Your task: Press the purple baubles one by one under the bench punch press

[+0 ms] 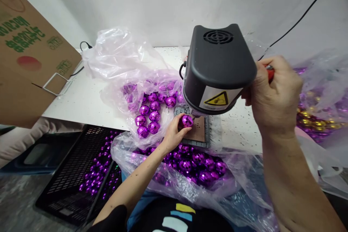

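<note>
Beside lower edge of black plastic machine head (220, 65): shiny purple faceted ball (187, 120) pinched in left hand (174, 133), over brown square pad (199, 130). Right hand (276, 96) wrapped round red handle (270, 74). Best: ball steady, fingertips clear of machine's underside, even grip.

Held ball (187, 120) and nearby balls (154, 116): shiny purple, mirror-tile facets. Machine (221, 65) matte black; sticker (206, 96) white, yellow triangle with black edging; knob (270, 74) red. Pad (200, 129) brown, grey border. Counter (92, 99) white, dark specks. Crate (70, 165) black, lattice pattern. Carton (32, 83) brown, green lettering, red patches. Beads (311, 121) gold, purple. Shirt (208, 212) black with yellow, blue, white strokes.
</note>
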A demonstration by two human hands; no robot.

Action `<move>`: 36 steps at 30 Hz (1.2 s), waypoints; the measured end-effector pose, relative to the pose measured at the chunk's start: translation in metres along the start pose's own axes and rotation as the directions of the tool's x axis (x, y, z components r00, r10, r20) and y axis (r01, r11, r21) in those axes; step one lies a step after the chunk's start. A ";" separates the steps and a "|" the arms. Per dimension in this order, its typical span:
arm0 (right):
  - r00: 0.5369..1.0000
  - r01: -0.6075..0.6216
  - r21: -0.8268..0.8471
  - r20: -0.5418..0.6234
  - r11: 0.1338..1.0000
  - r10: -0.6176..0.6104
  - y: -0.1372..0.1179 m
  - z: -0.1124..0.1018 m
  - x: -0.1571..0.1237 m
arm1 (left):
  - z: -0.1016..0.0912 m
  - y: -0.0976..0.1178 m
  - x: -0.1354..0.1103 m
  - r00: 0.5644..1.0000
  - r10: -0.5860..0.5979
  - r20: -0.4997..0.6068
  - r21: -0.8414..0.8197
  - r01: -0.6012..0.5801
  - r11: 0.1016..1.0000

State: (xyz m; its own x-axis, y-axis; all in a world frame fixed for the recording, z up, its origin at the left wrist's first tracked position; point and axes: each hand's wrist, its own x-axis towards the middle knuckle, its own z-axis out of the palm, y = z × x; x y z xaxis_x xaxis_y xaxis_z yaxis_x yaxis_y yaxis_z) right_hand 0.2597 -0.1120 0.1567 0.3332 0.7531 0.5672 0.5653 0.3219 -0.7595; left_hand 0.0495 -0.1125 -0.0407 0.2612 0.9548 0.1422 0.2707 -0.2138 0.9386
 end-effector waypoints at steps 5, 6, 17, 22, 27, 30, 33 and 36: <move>1.000 -0.007 0.017 0.007 1.000 0.007 -0.001 0.000 0.000 | 0.006 -0.005 0.003 0.981 0.196 0.015 0.150 -0.196 0.969; 1.000 -0.006 0.015 0.008 1.000 0.006 -0.001 0.000 0.000 | 0.007 -0.005 0.003 0.974 0.227 0.019 0.169 -0.227 0.959; 0.997 0.071 -0.013 -0.036 0.997 -0.071 0.004 0.004 0.000 | 0.016 -0.006 -0.001 0.925 0.380 0.022 0.316 -0.367 0.875; 0.996 0.076 -0.020 -0.035 0.997 -0.077 0.004 0.004 0.000 | 0.021 0.001 -0.001 0.950 0.313 0.001 0.318 -0.297 0.900; 0.998 0.057 -0.035 -0.032 0.998 -0.058 0.003 0.002 0.000 | 0.026 0.006 0.003 0.971 0.240 -0.014 0.340 -0.222 0.914; 0.999 0.042 -0.055 -0.020 0.998 -0.043 0.003 -0.001 0.002 | 0.026 0.006 0.002 0.975 0.220 0.002 0.330 -0.208 0.921; 0.999 0.026 -0.083 -0.025 0.996 -0.028 0.004 -0.003 0.001 | 0.025 0.006 0.001 0.981 0.191 0.030 0.306 -0.191 0.933; 0.996 0.032 -0.116 -0.077 0.993 -0.041 0.004 -0.003 -0.007 | 0.024 0.006 0.002 0.986 0.157 0.052 0.285 -0.165 0.944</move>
State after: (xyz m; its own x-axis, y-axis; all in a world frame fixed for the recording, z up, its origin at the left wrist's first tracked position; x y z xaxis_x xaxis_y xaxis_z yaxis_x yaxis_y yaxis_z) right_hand 0.2621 -0.1179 0.1512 0.3666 0.6932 0.6206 0.6594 0.2770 -0.6989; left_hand 0.0742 -0.1174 -0.0422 0.3479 0.8974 0.2715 0.4768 -0.4186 0.7729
